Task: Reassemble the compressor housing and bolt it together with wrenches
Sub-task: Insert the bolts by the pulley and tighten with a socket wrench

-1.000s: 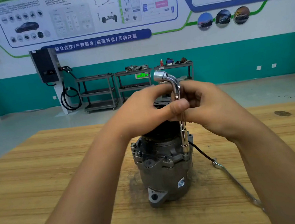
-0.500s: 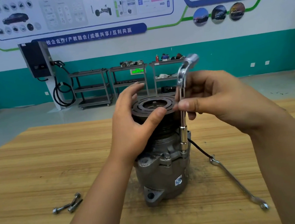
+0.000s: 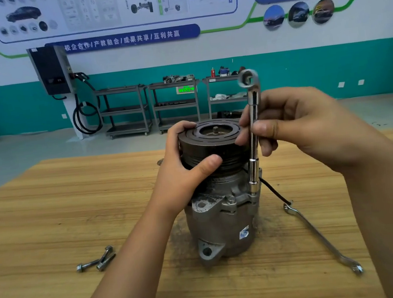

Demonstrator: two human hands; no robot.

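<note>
The grey compressor housing (image 3: 223, 221) stands upright on the wooden table (image 3: 51, 214), with its dark pulley (image 3: 210, 137) on top. My left hand (image 3: 183, 172) grips the pulley's left side, thumb across the front. My right hand (image 3: 295, 125) pinches the shaft of a chrome L-shaped socket wrench (image 3: 253, 127). The wrench stands vertical, its lower socket seated on a bolt at the housing's right flange. Another bolt head (image 3: 230, 200) shows on the front flange.
Two loose bolts (image 3: 96, 260) lie on the table to the left of the housing. A flat double-ended wrench (image 3: 323, 237) lies at the right beside a black cable (image 3: 275, 192). Metal shelf carts (image 3: 125, 110) stand by the far wall.
My left hand left the wrench shaft and came down onto the pulley's side. The wrench's bent top end has swung from pointing left round to the right and towards me.
</note>
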